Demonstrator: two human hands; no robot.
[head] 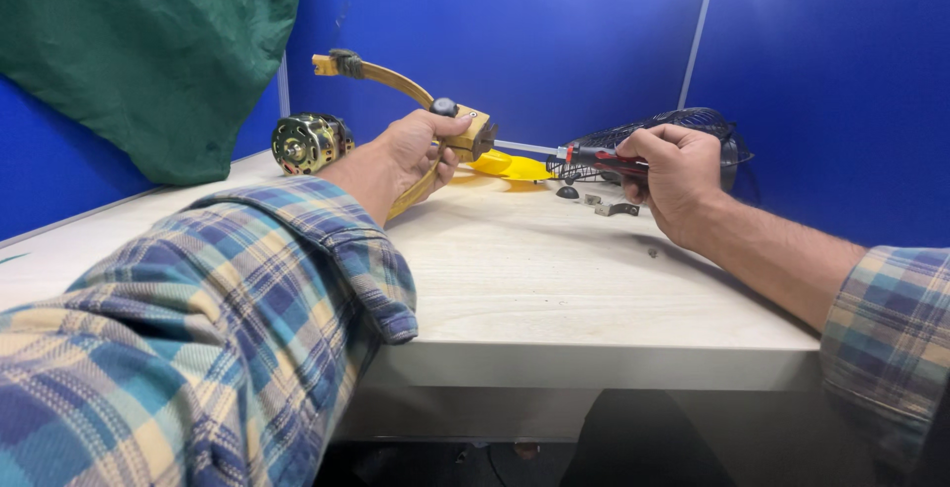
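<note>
My left hand [421, 150] grips a curved yellow-brown fan bracket [396, 79] above the pale wooden table [554, 279]; its blocky end with a black knob points right. My right hand [673, 175] holds a screwdriver with a red and black handle [606, 158]. The metal shaft [524, 146] runs left, and its tip meets the blocky end of the bracket. A brass-coloured electric motor [309, 142] sits on the table behind my left wrist.
A yellow plastic fan blade [510, 164] lies behind the bracket. A black wire fan guard [693, 123] rests at the back right. Small screws and metal bits [604, 202] are scattered near my right hand. A green cloth [148, 51] hangs over the blue partition at left.
</note>
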